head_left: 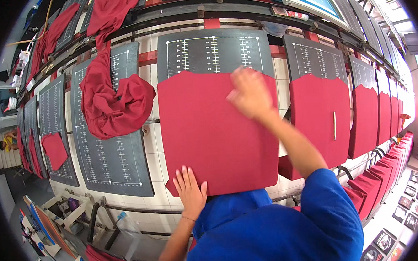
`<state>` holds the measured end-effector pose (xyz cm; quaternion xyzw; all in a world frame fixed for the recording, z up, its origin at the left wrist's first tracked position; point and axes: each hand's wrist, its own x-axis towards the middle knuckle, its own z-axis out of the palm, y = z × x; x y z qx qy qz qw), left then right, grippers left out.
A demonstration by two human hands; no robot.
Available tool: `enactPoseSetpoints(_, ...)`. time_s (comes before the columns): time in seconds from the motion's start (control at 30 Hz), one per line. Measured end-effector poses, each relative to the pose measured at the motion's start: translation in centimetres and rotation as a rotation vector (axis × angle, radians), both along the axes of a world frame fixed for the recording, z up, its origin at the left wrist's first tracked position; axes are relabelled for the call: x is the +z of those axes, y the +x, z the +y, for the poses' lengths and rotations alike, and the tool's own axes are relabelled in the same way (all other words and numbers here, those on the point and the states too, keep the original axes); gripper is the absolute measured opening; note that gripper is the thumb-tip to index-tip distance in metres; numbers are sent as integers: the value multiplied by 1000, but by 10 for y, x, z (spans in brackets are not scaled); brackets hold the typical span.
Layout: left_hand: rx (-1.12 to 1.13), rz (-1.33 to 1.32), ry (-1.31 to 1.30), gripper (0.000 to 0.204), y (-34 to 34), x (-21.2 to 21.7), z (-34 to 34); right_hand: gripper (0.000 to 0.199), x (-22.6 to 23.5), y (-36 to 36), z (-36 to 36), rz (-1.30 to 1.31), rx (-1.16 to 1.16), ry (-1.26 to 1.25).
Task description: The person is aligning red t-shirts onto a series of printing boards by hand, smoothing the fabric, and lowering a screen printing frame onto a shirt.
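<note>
- Long rows of dark printing boards [112, 155] with white ruler markings are seen along a tiled bench, most of them covered with red fabric panels; a crumpled heap of red cloth [114, 100] lies on the board to the left.
- On the centre board, a flat red fabric panel [214, 130] is spread, its upper edge just below the white scales and its lower edge hanging near the front of the board.
- The left hand [191, 191] is laid flat on the lower left corner of the panel, fingers extended and slightly spread; nothing is gripped, the cloth is only pinned down.
- The right hand [251, 95] is blurred by motion over the upper right area of the panel; it appears flat against the cloth, but how far the fingers are spread cannot be told.
- For the smoothing to be done well, the corner should be kept anchored while the cloth is stroked outward from the centre, so that creases are pushed to the edges and the panel is not dragged askew against the markings.
- A thin pale stick [334, 125] rests on the neighbouring panel to the right, untouched.
</note>
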<state>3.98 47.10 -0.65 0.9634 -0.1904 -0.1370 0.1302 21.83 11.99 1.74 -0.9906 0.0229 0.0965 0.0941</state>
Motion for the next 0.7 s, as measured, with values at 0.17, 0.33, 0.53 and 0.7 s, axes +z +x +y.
enactPoseSetpoints(0.17,-89,-196,-2,75,144,-8,-70,67,-18,-88,-7,-227,-164,-105)
enactPoseSetpoints(0.33,69,-382,17,73,255,-31,-125,73,-37,-290,48,78,539,207)
enactPoseSetpoints(0.53,-342,-170,70,73,110,13,-185,74,-32,-86,-66,-201,113,66)
enactPoseSetpoints(0.7,-980,194,-197,73,-10,1,-147,75,-57,-21,-85,-359,-222,-33)
